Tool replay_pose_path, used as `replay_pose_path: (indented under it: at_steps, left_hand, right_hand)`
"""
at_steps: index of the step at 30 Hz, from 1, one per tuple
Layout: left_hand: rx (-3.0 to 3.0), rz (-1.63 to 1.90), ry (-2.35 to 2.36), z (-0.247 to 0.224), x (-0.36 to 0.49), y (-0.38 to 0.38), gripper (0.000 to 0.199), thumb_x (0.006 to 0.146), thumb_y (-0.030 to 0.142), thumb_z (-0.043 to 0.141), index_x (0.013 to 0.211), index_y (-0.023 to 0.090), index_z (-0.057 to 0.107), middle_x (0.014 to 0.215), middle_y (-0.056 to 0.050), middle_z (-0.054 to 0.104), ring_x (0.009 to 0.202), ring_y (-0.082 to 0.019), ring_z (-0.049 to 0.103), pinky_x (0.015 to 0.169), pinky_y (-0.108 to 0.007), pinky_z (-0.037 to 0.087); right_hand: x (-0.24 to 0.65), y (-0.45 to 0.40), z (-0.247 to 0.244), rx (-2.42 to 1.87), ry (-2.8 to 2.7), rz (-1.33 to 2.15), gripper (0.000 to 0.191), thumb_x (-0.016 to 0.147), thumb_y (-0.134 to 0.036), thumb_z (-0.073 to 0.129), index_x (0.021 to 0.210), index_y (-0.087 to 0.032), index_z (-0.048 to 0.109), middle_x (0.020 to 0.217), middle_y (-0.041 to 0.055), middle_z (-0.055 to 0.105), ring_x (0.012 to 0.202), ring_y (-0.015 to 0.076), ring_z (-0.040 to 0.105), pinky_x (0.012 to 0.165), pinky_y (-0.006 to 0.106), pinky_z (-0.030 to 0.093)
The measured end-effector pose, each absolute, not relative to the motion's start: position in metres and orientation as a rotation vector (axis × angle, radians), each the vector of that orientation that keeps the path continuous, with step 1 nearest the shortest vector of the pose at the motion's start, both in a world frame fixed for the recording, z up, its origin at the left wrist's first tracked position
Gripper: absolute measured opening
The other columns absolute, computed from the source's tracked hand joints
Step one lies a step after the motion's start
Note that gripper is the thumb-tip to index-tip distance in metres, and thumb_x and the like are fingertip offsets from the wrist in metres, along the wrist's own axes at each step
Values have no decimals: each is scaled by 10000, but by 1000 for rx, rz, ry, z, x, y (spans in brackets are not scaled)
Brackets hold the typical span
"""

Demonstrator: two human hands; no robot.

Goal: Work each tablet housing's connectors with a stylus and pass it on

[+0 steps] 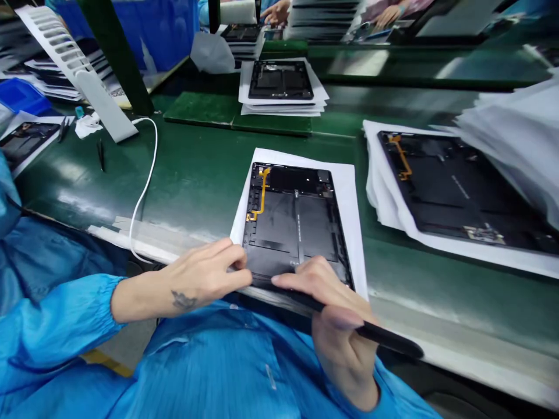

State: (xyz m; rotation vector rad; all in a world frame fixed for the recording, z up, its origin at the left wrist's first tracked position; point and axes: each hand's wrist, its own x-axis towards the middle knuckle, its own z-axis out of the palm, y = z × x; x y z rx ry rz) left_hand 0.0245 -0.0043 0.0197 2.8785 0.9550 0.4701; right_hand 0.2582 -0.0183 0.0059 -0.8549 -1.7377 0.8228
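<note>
Black tablet housing, yellow flex inside, right hand gripping rod

Bright overhead light; sheen on tablet housing; green mat glare.

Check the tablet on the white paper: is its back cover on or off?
Off: the tablet lies with its interior exposed, and a yellow flex cable is plainly visible.

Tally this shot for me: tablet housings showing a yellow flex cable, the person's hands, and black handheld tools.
Tablet housings with yellow flex cable: 2
Hands, left hand and right hand: 2
Black stylus-shaped tool, in the right hand: 1
Total: 5
</note>
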Motion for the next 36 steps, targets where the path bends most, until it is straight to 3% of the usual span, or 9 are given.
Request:
replay_pose_path:
  at_steps: [3, 7, 10, 13, 15, 18, 22, 27, 36]
  left_hand:
    - [2813, 327, 908, 22, 23, 3, 180, 986, 77, 441, 906, 195, 550, 942, -48, 543, 817, -177, 478, 600, -275, 379]
    - [2554, 268, 753, 31, 21, 16, 127, 1021, 178, 474, 898, 199, 498, 882, -30, 539, 807, -171, 500, 703, -287, 427]
    - [2413, 340, 796, 36, 20, 18, 134, 1050, 199, 437, 923, 198, 481, 853, -10, 548, 759, -141, 511, 713, -265, 432]
    - [2526, 475, 900, 34, 21, 11, 125, 1059, 192, 412, 967, 196, 497, 847, -15, 579, 747, -150, 507, 699, -277, 422]
    - [2567, 575, 901, 31, 22, 4, 133, 1058, 168, 398, 995, 188, 513, 869, -30, 613, 773, -156, 525, 728, -286, 439]
    - [2529, 701, 893, 28, 24, -5, 122, 1042, 122, 424, 1021, 172, 534, 895, -49, 647, 804, -150, 552, 765, -282, 470]
    - [2467, 866, 918, 25, 26, -12, 102, 1016, 106, 491, 1050, 149, 578, 912, -61, 674, 834, -148, 598, 781, -280, 503]
    - [2240, 1102, 1191, 17, 27, -22, 131, 960, 139, 644, 1090, 152, 644, 931, -43, 690, 857, -127, 633, 754, -225, 514]
    - [2206, 1139, 1220, 14, 36, -25, 74, 952, 117, 651, 1015, 149, 675, 877, -36, 669, 803, -117, 621, 711, -223, 514]
  right_hand:
    - [256, -17, 5, -883, -1721, 879, 558, 1049, -550, 296, 931, -233, 739, 764, 46, 632, 736, 204, 559, 655, 366, 420]
    - [258, -17, 6, -923, -1682, 887, 563, 1054, -542, 275, 960, -253, 749, 823, 48, 655, 806, 210, 584, 699, 370, 442]
    - [259, -19, 5, -892, -1670, 882, 458, 1057, -494, 328, 1125, -271, 722, 964, 63, 687, 950, 242, 629, 803, 393, 485]
    - [256, -20, 1, -795, -1790, 769, 349, 1061, -359, 409, 1329, -254, 606, 927, 56, 674, 838, 209, 642, 720, 344, 491]
    - [251, -19, 0, -783, -1958, 554, 332, 1044, -221, 449, 1352, -211, 574, 880, 53, 658, 752, 189, 604, 650, 321, 453]
    - [240, -14, 2, -835, -2143, 259, 288, 1017, -96, 399, 1160, -164, 639, 868, 70, 661, 741, 190, 548, 633, 323, 409]
    - [229, -9, 3, -837, -2194, 210, 349, 1006, -49, 329, 856, -147, 628, 774, 59, 600, 692, 179, 438, 620, 333, 329]
    - [225, -11, -5, -830, -2116, 372, 234, 923, 0, 442, 796, -146, 573, 751, 33, 492, 710, 171, 375, 646, 341, 263]
    - [221, -10, -5, -845, -2125, 368, 266, 919, 10, 441, 740, -157, 543, 726, 21, 468, 687, 160, 347, 648, 338, 250]
